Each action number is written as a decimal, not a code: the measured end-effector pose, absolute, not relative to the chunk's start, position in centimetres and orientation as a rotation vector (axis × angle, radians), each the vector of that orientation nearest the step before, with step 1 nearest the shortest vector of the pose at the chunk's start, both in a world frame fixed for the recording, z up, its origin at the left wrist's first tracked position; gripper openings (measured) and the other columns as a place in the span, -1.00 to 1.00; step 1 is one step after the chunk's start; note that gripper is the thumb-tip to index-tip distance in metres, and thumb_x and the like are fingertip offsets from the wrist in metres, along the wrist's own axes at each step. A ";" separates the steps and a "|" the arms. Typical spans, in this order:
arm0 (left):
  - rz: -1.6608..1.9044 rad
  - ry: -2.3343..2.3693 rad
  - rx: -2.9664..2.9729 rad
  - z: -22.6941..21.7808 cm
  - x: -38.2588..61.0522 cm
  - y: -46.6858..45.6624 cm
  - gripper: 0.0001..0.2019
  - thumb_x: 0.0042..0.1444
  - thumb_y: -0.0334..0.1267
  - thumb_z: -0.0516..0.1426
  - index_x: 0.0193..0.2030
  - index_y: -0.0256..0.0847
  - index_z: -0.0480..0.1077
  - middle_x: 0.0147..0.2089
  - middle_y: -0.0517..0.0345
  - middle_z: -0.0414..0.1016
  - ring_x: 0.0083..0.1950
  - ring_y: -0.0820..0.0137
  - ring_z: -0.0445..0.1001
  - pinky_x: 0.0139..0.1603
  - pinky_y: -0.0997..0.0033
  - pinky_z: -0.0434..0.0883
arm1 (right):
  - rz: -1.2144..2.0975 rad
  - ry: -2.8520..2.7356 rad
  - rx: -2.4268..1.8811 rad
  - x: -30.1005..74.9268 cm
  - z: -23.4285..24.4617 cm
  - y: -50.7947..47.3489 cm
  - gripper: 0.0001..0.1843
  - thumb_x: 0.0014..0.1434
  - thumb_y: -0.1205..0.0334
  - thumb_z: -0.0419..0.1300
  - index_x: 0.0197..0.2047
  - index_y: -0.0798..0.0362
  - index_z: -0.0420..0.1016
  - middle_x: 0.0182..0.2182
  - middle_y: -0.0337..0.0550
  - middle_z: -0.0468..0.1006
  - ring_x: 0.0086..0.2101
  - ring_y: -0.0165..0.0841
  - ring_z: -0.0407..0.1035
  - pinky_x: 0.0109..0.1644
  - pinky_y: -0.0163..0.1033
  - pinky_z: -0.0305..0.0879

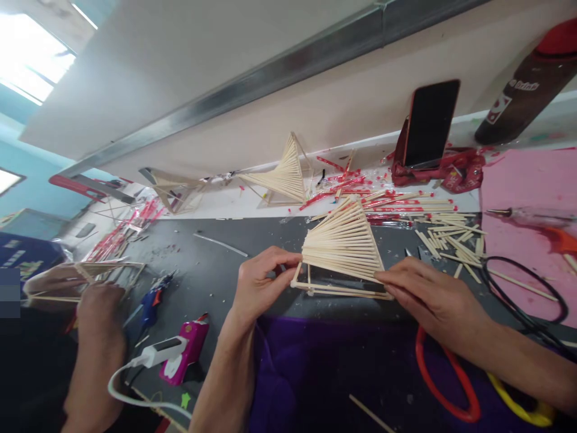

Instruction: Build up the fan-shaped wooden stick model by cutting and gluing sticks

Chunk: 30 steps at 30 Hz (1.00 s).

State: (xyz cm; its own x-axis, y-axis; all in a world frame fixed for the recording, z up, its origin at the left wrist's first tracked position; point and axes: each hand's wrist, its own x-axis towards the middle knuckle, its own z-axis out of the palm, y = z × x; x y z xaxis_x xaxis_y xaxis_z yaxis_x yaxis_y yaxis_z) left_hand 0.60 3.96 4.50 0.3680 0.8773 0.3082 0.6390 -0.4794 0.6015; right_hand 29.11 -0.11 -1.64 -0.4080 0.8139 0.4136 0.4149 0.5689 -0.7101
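Observation:
Between my two hands is a model made of thin wooden sticks (340,243), its sticks laid side by side in a twisted fan over a stick frame. My left hand (264,276) pinches its left corner between thumb and fingers. At the lower right corner, the fingers of my right hand (433,294) are closed on the frame's edge. Scissors with red and yellow handles (471,409) lie partly under my right forearm. Short cut sticks (455,240) are heaped beyond my right hand.
A similar stick model (283,177) stands by the wall, near a propped phone (433,123) and a dark bottle (523,90). A glue gun (554,231) rests on pink paper at right. At left, a co-worker's hands (101,300) hold another frame; a pink power strip (184,349) lies nearby.

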 end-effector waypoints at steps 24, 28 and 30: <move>0.784 1.371 2.310 4.8 0.5 3.8 -0.88 0.07 -0.30 0.19 -0.23 -0.16 0.50 -0.36 0.13 0.55 -0.42 0.50 0.45 -0.43 0.54 0.36 | 0.672 -2.020 -0.922 28.2 -2.9 0.2 -0.70 0.25 0.41 -0.01 0.01 0.00 0.35 -0.25 -0.08 0.48 -0.26 -0.36 0.42 -0.26 -0.30 0.40; 0.792 1.346 2.349 4.7 0.5 3.9 -0.89 0.07 -0.32 0.18 -0.24 -0.15 0.50 -0.35 0.13 0.56 -0.40 0.48 0.47 -0.41 0.52 0.38 | 0.665 -2.028 -0.906 28.2 -3.3 0.3 -0.69 0.24 0.40 0.00 0.02 -0.02 0.34 -0.23 -0.07 0.48 -0.25 -0.35 0.43 -0.26 -0.28 0.41; 0.802 1.320 2.387 4.7 0.4 3.9 -0.88 0.07 -0.35 0.18 -0.24 -0.15 0.51 -0.34 0.12 0.56 -0.37 0.47 0.48 -0.37 0.51 0.39 | 0.664 -2.044 -0.908 28.3 -3.5 0.3 -0.69 0.24 0.40 0.01 0.03 -0.02 0.34 -0.22 -0.07 0.48 -0.24 -0.36 0.43 -0.26 -0.29 0.40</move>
State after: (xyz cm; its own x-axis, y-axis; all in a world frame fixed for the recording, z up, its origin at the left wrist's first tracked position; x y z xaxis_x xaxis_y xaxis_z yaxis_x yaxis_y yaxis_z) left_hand 0.40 3.93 4.66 0.4227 0.8454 0.3264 0.6794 -0.5340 0.5032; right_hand 28.30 0.32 -3.46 -0.4345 0.7822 0.4464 0.3702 0.6070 -0.7032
